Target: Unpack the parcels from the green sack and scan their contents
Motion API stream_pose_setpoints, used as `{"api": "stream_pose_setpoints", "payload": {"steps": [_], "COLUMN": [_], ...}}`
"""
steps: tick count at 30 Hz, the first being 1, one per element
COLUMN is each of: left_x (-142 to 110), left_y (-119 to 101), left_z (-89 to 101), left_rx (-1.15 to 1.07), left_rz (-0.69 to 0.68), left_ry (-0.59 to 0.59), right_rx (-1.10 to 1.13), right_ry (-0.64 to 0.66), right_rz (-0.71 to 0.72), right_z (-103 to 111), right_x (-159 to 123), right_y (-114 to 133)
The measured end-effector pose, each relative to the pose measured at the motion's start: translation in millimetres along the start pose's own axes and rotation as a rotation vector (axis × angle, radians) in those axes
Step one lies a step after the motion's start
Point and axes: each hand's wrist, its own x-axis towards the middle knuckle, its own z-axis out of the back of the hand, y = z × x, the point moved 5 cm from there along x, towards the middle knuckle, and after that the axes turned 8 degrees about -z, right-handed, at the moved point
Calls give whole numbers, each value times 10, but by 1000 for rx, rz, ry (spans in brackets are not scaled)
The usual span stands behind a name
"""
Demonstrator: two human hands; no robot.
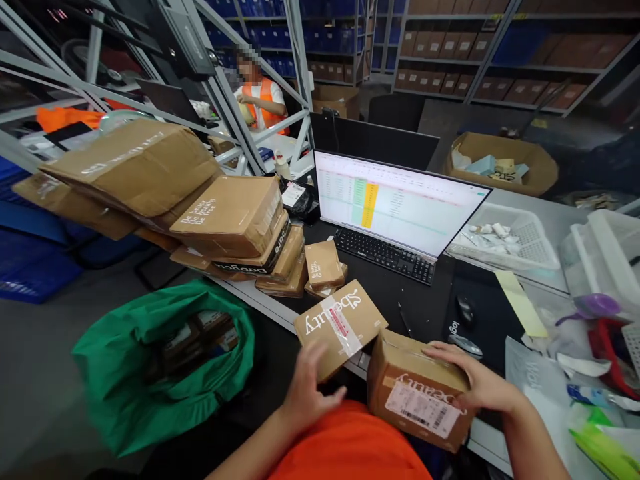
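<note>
My right hand (467, 373) grips the right end of a brown cardboard box (383, 370) with a white shipping label on its side, tilted at the desk edge. My left hand (311, 390) is slightly blurred, fingers apart, at the near left corner of a flatter cardboard box (327, 320) marked "beauty" with tape across it. Whether it touches that box I cannot tell. The flatter box overhangs the desk edge. Behind it lies a small cardboard box (324, 263).
Stacked cartons (230, 213) and a large paper parcel (135, 163) stand at left. Below is an open green sack (120, 373) with parcels inside. A monitor (395, 193), keyboard (380, 253), mouse (465, 310) and white basket (537, 240) occupy the desk. A co-worker (263, 100) sits beyond the metal frame.
</note>
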Motion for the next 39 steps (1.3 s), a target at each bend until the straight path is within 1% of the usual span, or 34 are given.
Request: {"api": "stream_pose_setpoints", "payload": {"steps": [1, 2, 3, 4, 7, 9, 11, 12, 13, 14, 15, 16, 17, 19, 23, 25, 28, 31, 34, 39], "left_x": [103, 213, 336, 469, 820, 933, 937, 906, 863, 812, 761, 712, 668, 594, 456, 375, 265, 205, 206, 272], "left_y": [-178, -325, -435, -513, -624, -652, -669, -672, -670, -664, -651, -634, -615, -583, -552, -527, -484, -492, -544, -593], "left_z": [-121, -250, -376, -494, -772, -866, -883, -872, -850, -822, -791, -762, -739, -725, -773, -794, -803, -820, -862, -883], "left_rx": [-66, -133, -185, -215, -241, -259, -255, -236, -207, -174, -139, -106, -75, -18, 54, 69, 83, 80, 53, 26], "left_rz": [-101, -147, -148, -123, -53, -49, -51, -44, -28, -2, 33, 72, 109, 167, 201, 194, 158, 86, 42, 92], "left_ry": [174, 329, 450, 538, 706, 759, 734, 693, 635, 570, 500, 437, 389, 347, 376, 395, 414, 451, 519, 568], "right_rx": [-8, -17, -28, -44, -79, -53, 62, 132, 171, 178, 138, 32, -26, -105, -231, -289, -366, -439, -519, -586], "right_ry": [28, 45, 48, 43, 11, 20, 21, -21, -113, -242, -395, -546, -628, -694, -697, -687, -646, -597, -594, -585], "right_rz": [13, 33, 59, 92, 184, 225, 279, 289, 254, 180, 65, -92, -178, -266, -328, -360, -385, -420, -420, -390], "right_z": [2, 1, 0, -4, -17, -23, 1, 38, 95, 167, 248, 331, 394, 503, 705, 791, 861, 861, 849, 839], "right_x": [53, 85, 97, 91, 25, 5, 58, 126, 227, 353, 493, 641, 805, 1170, 1838, 2083, 2345, 2480, 2520, 2545], "right_y": [34, 59, 79, 94, 85, 23, -54, -98, -157, -226, -300, -373, -405, -413, -306, -233, -136, -72, -2, 75]}}
